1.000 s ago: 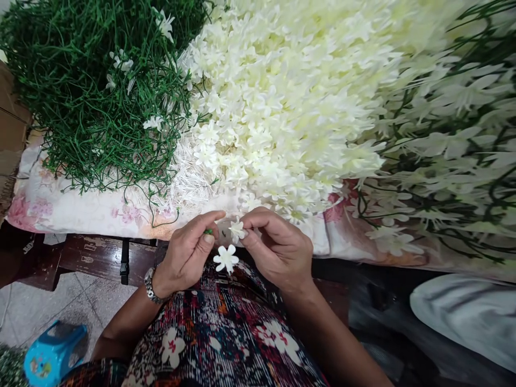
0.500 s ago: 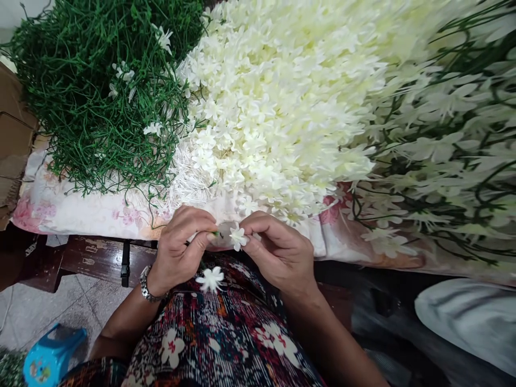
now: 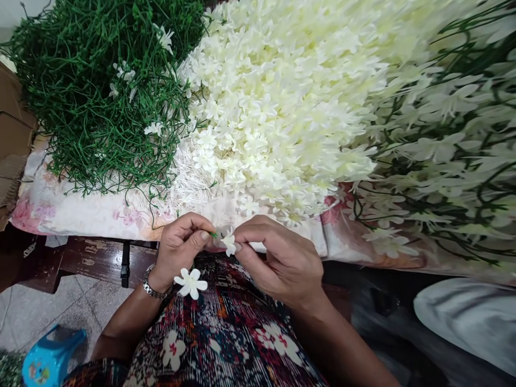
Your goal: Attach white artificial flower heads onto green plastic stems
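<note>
My left hand (image 3: pixel 181 244) is closed, pinching a green plastic stem (image 3: pixel 213 235) whose tip pokes out past the thumb. Below that hand a white artificial flower (image 3: pixel 191 283) faces up; its link to the stem is hidden behind my fingers. Between thumb and forefinger, my right hand (image 3: pixel 278 258) grips a small white flower head (image 3: pixel 229 243), tilted toward the stem tip with a narrow gap between them. Both hands are at the front edge of a cloth-covered table (image 3: pixel 84 212).
Beyond my left hand lies a heap of green stems (image 3: pixel 108 97), next to thin white filaments (image 3: pixel 187 180). A large pile of white flower heads (image 3: pixel 282 107) spreads across the middle. Flowers on stems (image 3: pixel 439 145) lie at right. A blue stool (image 3: pixel 52 357) stands on the floor.
The flower head in my right hand has turned and moved left, closer to the stem tip. The flower hanging below my left hand has swung left and now faces up.
</note>
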### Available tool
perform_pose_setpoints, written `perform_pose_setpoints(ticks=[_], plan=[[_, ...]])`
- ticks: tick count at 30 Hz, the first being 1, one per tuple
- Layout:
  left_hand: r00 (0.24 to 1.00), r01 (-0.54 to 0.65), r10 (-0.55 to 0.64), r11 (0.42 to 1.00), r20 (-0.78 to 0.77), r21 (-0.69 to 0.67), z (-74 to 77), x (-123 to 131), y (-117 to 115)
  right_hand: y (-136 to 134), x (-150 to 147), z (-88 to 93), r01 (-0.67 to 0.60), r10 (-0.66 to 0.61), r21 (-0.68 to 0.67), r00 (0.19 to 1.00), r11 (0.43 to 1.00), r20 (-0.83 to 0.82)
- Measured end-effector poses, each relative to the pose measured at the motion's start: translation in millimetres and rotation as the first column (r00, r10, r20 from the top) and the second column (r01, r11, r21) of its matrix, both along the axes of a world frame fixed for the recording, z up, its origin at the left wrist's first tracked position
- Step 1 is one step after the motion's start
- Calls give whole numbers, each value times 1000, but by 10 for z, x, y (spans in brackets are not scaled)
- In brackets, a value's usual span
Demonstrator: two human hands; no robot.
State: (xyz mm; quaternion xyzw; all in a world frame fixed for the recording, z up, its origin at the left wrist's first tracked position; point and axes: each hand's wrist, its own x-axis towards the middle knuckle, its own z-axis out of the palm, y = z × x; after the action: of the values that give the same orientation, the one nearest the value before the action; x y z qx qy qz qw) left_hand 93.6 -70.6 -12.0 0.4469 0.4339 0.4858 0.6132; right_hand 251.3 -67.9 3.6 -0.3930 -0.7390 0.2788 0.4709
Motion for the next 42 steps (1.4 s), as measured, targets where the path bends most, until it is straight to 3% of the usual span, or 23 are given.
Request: perform_pose_setpoints(ticks=[4,7,13,16,20,28,42], plan=[[999,3,-2,999,42,-33,-19,7,-7,21,-10,31,3,-7,38,994,999,107],[1000,-9,9,1000,-18,-13,-7,11,-10,40,-4,53,-14,3,60,983,998,184],[948,-36,63,995,-312,90,10,5,-12,67,-1,65,-11,-21,98,948,995,319],[880,17,80,980,-467,200,1,-6,-4,79,-1,49,-31,-11,106,926,994,378],[822,96,93,950,-561,298,-16,-8,28,85,9,12,-40,2,88,918,995,396],[828,120,69,948,-557,296,-49,14,58,76,-5,-72,-1,-4,15,949,1000,317],[831,53,127,951,-542,304,-67,42,53,67,-89,-168,57,-66,37,951,998,303]])
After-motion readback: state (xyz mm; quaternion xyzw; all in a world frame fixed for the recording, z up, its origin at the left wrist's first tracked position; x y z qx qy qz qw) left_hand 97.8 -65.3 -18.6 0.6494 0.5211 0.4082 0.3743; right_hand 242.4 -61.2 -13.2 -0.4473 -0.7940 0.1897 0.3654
